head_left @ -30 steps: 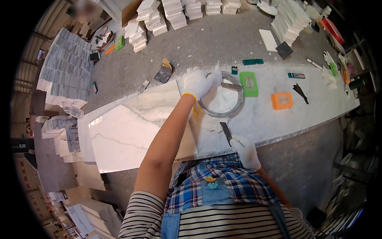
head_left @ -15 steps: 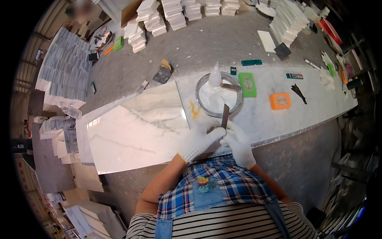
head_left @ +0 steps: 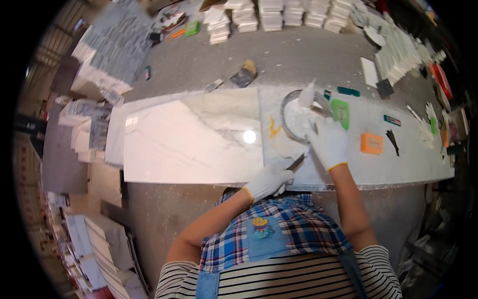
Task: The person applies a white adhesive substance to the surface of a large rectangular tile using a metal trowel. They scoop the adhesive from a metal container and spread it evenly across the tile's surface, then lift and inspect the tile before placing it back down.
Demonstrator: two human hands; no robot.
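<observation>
My left hand (head_left: 270, 181), in a white knit glove, is closed around a dark flat scraper blade (head_left: 297, 163), just above the slab's front edge. My right hand (head_left: 330, 142), gloved the same way, is over the near right rim of a round bowl (head_left: 287, 126) of white paste. Its fingertips are blurred, and whether they grip anything cannot be made out. A white pointed nozzle bottle (head_left: 307, 94) stands in the bowl, next to a second flat blade (head_left: 316, 106). Left of the bowl lies a polished, grey-veined marble panel (head_left: 189, 149), with yellow smears (head_left: 274, 127) beside it.
Right of the bowl are a green box (head_left: 341, 113), an orange box (head_left: 371, 143), dark blades (head_left: 393, 142) and small teal cases (head_left: 348, 91). A dark sheet with a tan fold (head_left: 243, 76) lies behind the panel. Stacked white tiles (head_left: 271, 15) line the back; more tiles (head_left: 112, 55) stand left.
My hands have separated. The left keeps the blade and has drawn back slightly; the right has moved forward to the bowl. The whole view has shifted, so the table appears turned and farther right.
</observation>
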